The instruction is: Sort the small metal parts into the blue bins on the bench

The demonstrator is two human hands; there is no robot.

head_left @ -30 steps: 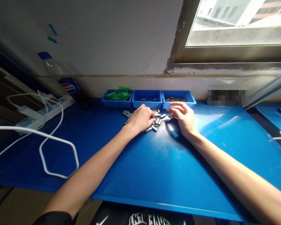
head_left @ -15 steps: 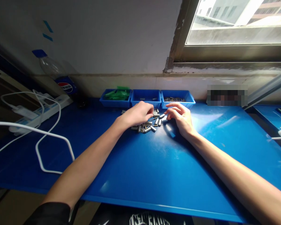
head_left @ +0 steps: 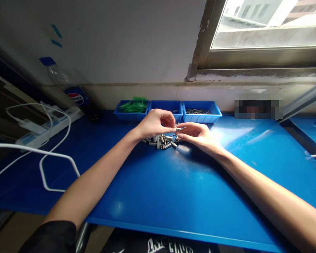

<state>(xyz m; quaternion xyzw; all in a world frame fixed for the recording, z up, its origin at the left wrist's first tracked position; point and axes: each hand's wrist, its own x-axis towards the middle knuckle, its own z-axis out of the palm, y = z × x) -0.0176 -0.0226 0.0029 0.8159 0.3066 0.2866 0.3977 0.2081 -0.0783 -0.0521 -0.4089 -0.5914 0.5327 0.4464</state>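
My left hand (head_left: 158,123) is pinched on a small shiny metal piece (head_left: 177,129) over the pile. From the other side, my right hand (head_left: 196,134) meets it, thumb and fingertips closed around the same spot; a thin glint shows there, but whether it is a separate part is too small to tell. Just below both hands lies a heap of small silver metal cylinders (head_left: 167,146) mixed with thin brass-coloured and dark pins (head_left: 162,140) on the blue table. Part of the heap is hidden by my hands.
Along the wall stand three blue bins: the left with green plastic bags (head_left: 133,105), the middle (head_left: 165,102) partly hidden, the right with loose thin metal pins (head_left: 197,111). A Pepsi bottle (head_left: 76,95), a power strip (head_left: 39,135) and white cables (head_left: 42,167) occupy the left.
My left hand has lifted from the pile and shifted right. My right hand has moved left, and the fingertips of both now meet at a small metal piece.
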